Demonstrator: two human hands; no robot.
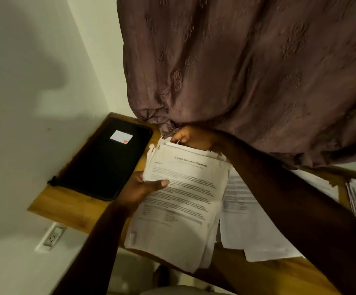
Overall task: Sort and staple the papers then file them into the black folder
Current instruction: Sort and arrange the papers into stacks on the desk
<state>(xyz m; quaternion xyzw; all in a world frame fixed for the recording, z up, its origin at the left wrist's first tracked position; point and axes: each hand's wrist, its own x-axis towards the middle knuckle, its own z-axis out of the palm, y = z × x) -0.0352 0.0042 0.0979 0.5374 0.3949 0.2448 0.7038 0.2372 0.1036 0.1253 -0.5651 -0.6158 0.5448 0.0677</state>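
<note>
Progress early | left hand (145, 189) gripped paper stack (183, 201), right hand (193, 138) pinched its far edge | black folder (102, 165) lay closed far left, apparently nothing filed | loose sheets (249, 226) remained right

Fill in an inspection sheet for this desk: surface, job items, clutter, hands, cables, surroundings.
Surface: wooden desk, set against the wall.
Job's things: black folder lying flat on desk, left; paper stack in both hands; loose sheets on desk, right; no stapler seen.
Clutter: nothing seen.
Hands: left hand grips the stack's left edge, thumb on top; right hand grips its top edge.
Cables: nothing seen.
Surroundings: brown curtain, white wall, socket below desk level.
</note>
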